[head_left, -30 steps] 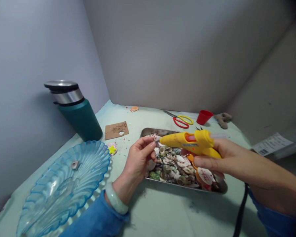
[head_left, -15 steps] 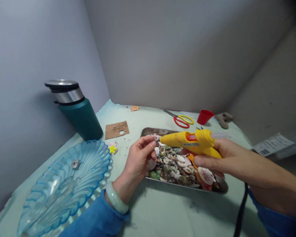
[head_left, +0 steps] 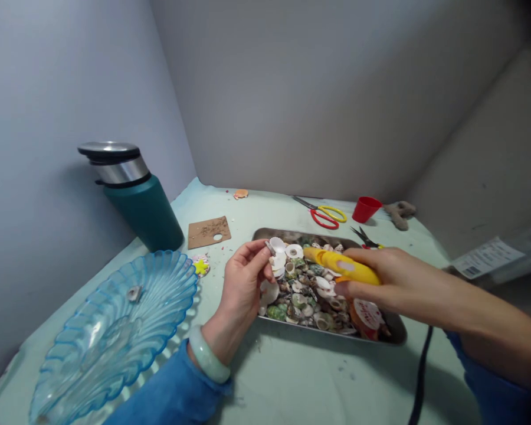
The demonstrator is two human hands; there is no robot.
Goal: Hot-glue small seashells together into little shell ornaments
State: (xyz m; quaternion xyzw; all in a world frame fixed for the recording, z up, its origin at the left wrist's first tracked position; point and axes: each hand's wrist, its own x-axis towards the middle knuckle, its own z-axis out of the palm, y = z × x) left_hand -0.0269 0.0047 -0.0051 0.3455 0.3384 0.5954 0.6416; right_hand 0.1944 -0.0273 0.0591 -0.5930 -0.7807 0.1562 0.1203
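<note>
Thumb and fingertips of my left hand [head_left: 246, 273] pinch a small greyish shell [head_left: 269, 244], mostly covered by the fingers, above the left end of a metal tray [head_left: 330, 337]. My right hand [head_left: 392, 282] is wrapped round a yellow hot glue gun [head_left: 347, 267], whose front end points left over the tray. A gap lies between the glue gun and the pinched shell. Many mixed seashells [head_left: 307, 292] fill the tray, among them a white ring-shaped shell [head_left: 294, 251]. A red and white piece with printing [head_left: 367, 317] lies at the tray's right end.
A blue scalloped dish [head_left: 159, 348] with one shell [head_left: 134, 293] stands at left, before a teal bottle [head_left: 144, 212]. Brown card [head_left: 209, 232], scissors [head_left: 325, 216], a red cup [head_left: 366, 209] and small dark-bladed snips [head_left: 365, 237] lie behind the tray. A black cord [head_left: 421, 378] runs at right.
The glue gun's nozzle was at the shell in my left fingers; my right hand has turned the gun and drawn it away to the right. My left hand has shifted slightly left.
</note>
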